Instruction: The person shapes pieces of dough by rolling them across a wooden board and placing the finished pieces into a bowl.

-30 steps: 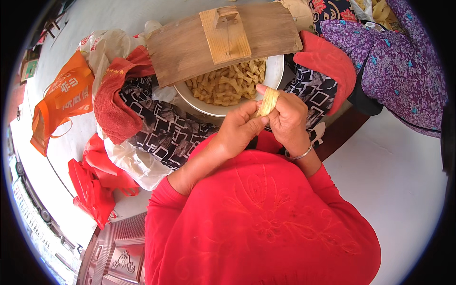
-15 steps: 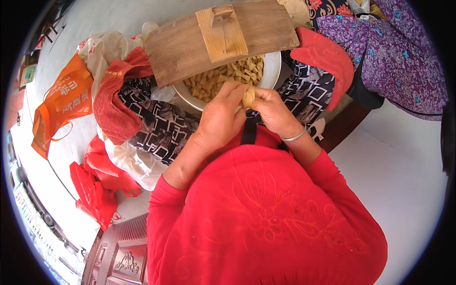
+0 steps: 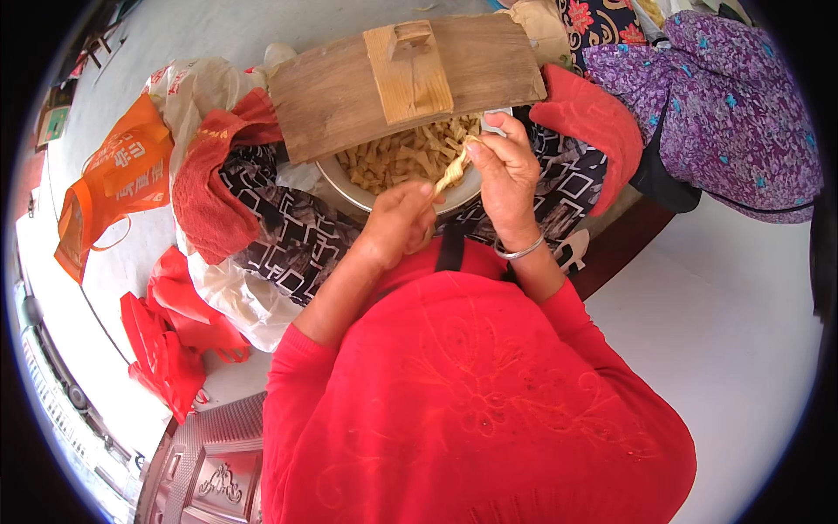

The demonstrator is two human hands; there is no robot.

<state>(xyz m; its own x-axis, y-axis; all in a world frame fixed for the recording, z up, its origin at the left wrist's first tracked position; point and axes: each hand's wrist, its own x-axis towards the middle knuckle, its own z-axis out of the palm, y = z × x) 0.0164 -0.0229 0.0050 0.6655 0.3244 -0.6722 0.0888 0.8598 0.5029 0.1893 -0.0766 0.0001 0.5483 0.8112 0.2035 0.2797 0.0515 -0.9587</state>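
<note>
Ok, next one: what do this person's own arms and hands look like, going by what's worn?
Red sleeves end on the forearms. The left hand and right hand are ungloved. A silver-coloured bracelet circles the right wrist; rings are too small to tell.

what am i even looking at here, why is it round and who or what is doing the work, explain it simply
There's no machine here: these are a person's own bare hands. The camera sits on their head, looking down, and its wide fisheye lens makes the round, bent picture. The left hand grips the lower end of a twisted pale yellow strip; the right hand pinches its upper end. Just beyond is a pale bowl of small yellowish pieces, its far part hidden by a wooden board. An orange bag and a red bag lie off to the left.
</note>
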